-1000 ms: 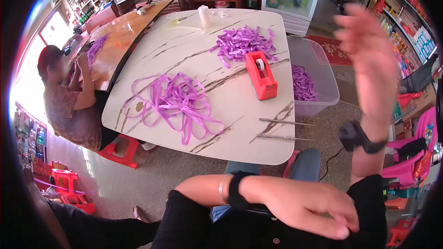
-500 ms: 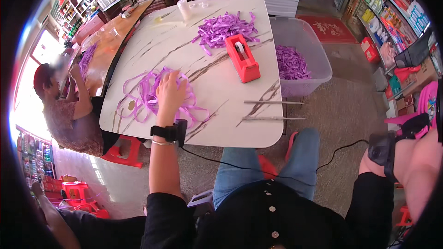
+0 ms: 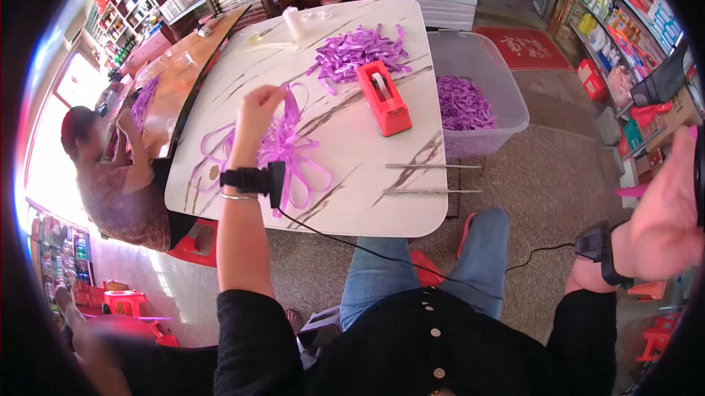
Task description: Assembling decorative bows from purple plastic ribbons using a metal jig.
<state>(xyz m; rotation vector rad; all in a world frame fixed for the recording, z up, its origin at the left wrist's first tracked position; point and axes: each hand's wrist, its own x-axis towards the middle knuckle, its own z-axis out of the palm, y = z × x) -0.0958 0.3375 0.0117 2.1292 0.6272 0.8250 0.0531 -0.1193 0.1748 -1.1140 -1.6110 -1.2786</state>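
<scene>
Much ribbon [image 3: 285, 148] lies tangled on the table [image 3: 396, 212] at ten o'clock from mid-view; your left hand [image 3: 259, 107] pinches a raised loop [image 3: 293, 107]. Your right hand [image 3: 667, 209] is at three o'clock; open or closed, I cannot tell.

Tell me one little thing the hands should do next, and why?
Maybe the left hand should gently lift one strand away from the tangled purple ribbon. Its fingertips seem to pinch a raised loop, while other loops lie crossed over each other on the table. The right hand is off to the side, away from the ribbon.
</scene>
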